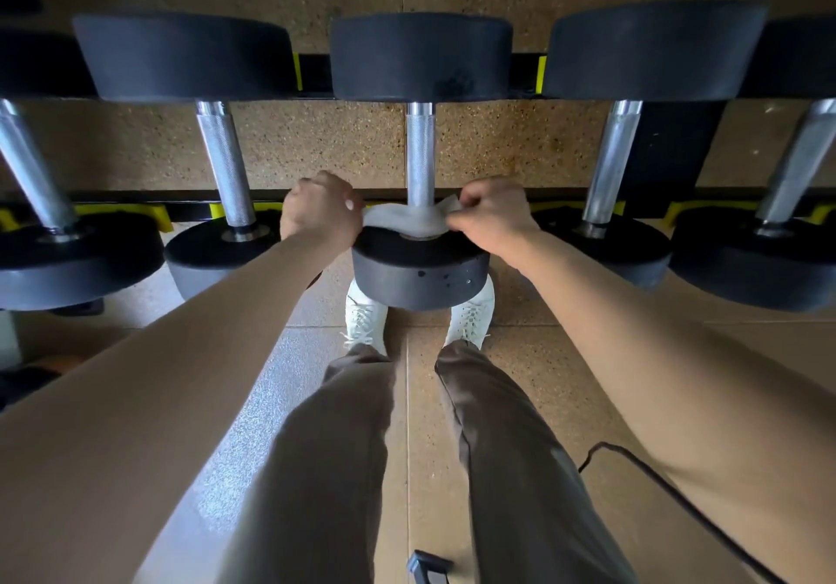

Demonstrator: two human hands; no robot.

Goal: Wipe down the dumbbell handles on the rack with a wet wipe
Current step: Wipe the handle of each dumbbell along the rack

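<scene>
Speckled tan flooring (316, 145) runs under a black rack (316, 72) with yellow saddles, seen from above by a person standing over it. Five dumbbells lie across the rack's rails with their handles pointing away from the person.

At the far left, one dumbbell (31, 176) is partly cut off by the frame. Just beside it, the second dumbbell (226, 163) shows a knurled steel handle between black round heads.

The left hand (321, 212) is curled into a fist and pinches the left end of the wet wipe (407, 219). The white wipe is pulled taut across the near end of the middle dumbbell handle (420, 154), right where the handle meets the near head (420, 276). Whether it wraps fully round the handle cannot be told. A few dark dots mark that head's rim; none reads as writing. The right hand (493, 215) is also curled and pinches the wipe's right end.

Below the near head are two white laced shoes (364, 316) and brown trousers (344, 448).

Further right sit the fourth dumbbell (610, 163) and the fifth dumbbell (800, 163), the latter partly out of frame. A black cable (669, 484) crosses the floor at lower right.
</scene>
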